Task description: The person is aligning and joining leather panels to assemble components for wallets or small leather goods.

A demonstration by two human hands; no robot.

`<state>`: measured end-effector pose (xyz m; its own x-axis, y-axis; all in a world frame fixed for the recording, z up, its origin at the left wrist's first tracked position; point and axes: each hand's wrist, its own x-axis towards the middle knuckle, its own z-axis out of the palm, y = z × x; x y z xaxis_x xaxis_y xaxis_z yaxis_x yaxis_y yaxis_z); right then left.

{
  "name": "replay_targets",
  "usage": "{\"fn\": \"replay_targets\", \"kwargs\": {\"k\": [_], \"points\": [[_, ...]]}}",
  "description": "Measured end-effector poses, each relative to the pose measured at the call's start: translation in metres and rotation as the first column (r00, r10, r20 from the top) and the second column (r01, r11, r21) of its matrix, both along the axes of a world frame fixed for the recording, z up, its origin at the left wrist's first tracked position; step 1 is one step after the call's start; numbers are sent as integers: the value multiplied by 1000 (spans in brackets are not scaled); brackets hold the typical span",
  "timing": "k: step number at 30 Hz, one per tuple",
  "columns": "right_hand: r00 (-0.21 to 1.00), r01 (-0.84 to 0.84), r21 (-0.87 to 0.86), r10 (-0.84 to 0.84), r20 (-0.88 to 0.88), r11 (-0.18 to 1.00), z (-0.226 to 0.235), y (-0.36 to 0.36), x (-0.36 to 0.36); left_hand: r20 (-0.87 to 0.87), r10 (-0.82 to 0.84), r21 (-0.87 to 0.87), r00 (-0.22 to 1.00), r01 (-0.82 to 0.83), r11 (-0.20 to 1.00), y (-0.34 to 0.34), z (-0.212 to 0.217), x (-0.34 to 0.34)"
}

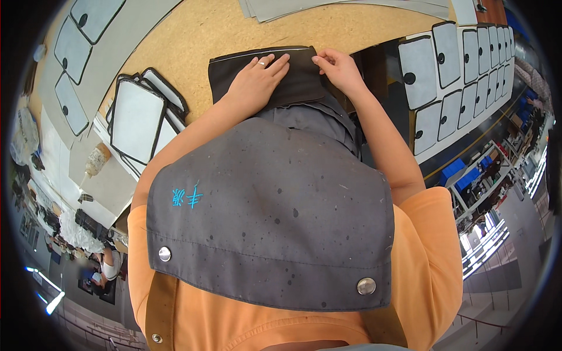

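Note:
A dark, leather-like rectangular panel [298, 88] lies at the near edge of the tan table, over my apron. A thin pale line runs along its far edge. My left hand [257, 83] rests flat on the panel, fingers stretched out toward that line, a ring on one finger. At the panel's far right corner, my right hand [338, 69] pinches the edge between thumb and forefinger; the other fingers are curled. Whether anything small sits in that pinch is too fine to tell.
Left of my arm lies a stack of white, black-edged panels [137, 120]. More pale panels with black dots [73, 105] lie farther left, near a bottle [97, 159]. Rows of similar panels [418, 73] cover a board at right. Grey sheets [351, 9] lie at the far edge.

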<state>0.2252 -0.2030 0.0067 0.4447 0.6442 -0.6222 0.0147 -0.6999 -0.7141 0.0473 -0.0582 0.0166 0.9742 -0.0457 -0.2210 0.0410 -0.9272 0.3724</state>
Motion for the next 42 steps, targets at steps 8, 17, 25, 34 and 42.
{"fn": "replay_targets", "kwargs": {"k": [8, 17, 25, 34, 42], "points": [[982, -83, -17, 85, 166, 996, -1, 1, -1, -88, -42, 161, 995, 56, 985, -8, 14, 19], [923, -165, -153, 207, 323, 974, 6, 8, 0, 86, -56, 64, 995, 50, 997, -11, -3, 27], [893, -177, 139, 99, 440, 974, 13, -19, 0, 45, -17, -2, 999, 17, 1000, -13, -1, 27], [834, -282, 207, 132, 536, 937, -1, -20, -8, 46, 16, -49, 999, -14, 999, -13, -2, 30], [583, -499, 6, 331, 742, 867, 5, -18, -9, 47, 45, -94, 998, -40, 995, -13, -2, 26]]}}
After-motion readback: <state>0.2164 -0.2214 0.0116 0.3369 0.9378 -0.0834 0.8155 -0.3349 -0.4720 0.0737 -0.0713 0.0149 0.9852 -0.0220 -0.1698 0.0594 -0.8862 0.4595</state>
